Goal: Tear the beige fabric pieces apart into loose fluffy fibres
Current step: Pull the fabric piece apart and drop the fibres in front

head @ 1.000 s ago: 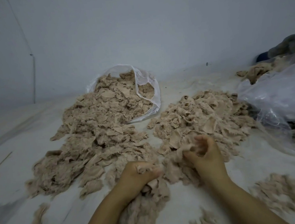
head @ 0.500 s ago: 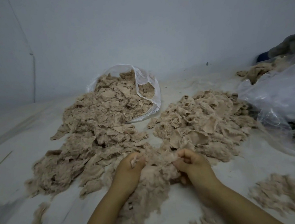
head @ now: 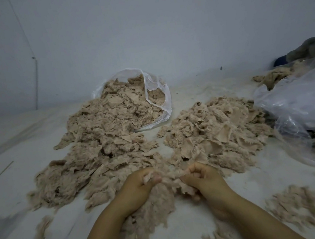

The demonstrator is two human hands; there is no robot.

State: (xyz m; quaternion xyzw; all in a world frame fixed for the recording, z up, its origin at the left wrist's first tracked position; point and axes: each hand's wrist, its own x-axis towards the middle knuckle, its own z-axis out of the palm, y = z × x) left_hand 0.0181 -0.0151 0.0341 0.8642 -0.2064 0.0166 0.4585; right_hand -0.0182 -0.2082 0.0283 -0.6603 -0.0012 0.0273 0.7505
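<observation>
Beige fabric piece (head: 169, 177), stretched and fraying, spans the gap between both fists: the left hand (head: 139, 189) clenches one end, the right hand (head: 201, 179) grips the other. Below them lies loose fluff (head: 151, 219). Beyond sit two heaps of fabric pieces (head: 106, 145), the left one spilling from a clear bag (head: 162, 99), on the white bench (head: 17, 148).

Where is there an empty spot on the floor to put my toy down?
Bare floor lies left of the big fabric pile spilling from the clear bag, and behind the right pile near the wall. It is crowded in the middle, where the left hand and right hand pull fabric, and beside the plastic bag.
</observation>
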